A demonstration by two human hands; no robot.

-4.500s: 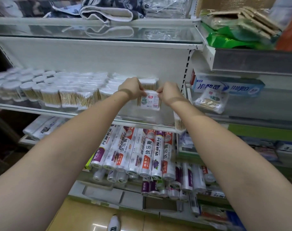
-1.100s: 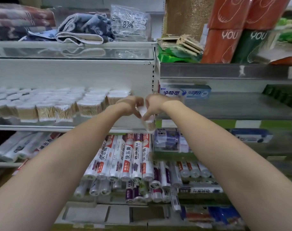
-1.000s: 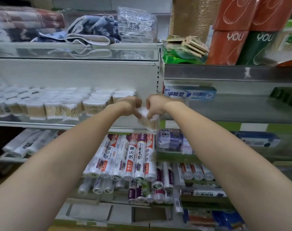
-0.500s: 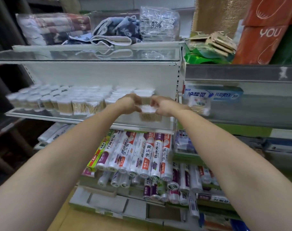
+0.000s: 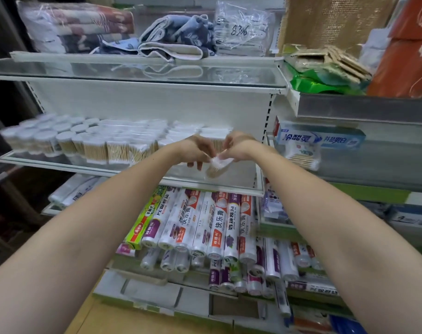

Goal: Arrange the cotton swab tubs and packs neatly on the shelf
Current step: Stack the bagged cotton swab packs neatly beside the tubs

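Both hands meet above the front right part of the glass shelf (image 5: 137, 171), with one cotton swab pack (image 5: 217, 167) between them. Right hand (image 5: 238, 147): fingers curled downward, pinching the white upper end of the pack. Left hand (image 5: 196, 150): fingers bent, fingertips at the pack's upper left corner; motion blur prevents a firm reading, but the hand appears to grip that corner.

Pack orientation: tilted. Its long axis runs from the white end, up and right at the fingers, to the tan stick end, down and left. The lower end hangs just above the shelf surface; contact with the glass cannot be determined.

Location: the pack sits in front of the rearmost right-hand swab packs (image 5: 214, 138) and to the right of the stocked rows. Round swab tubs (image 5: 46, 141) occupy the left part of the same shelf, with rectangular packs (image 5: 123, 150) standing upright beside them. Another swab pack (image 5: 301, 154) lies on the neighbouring shelf to the right, below a toothpaste box (image 5: 320, 138).
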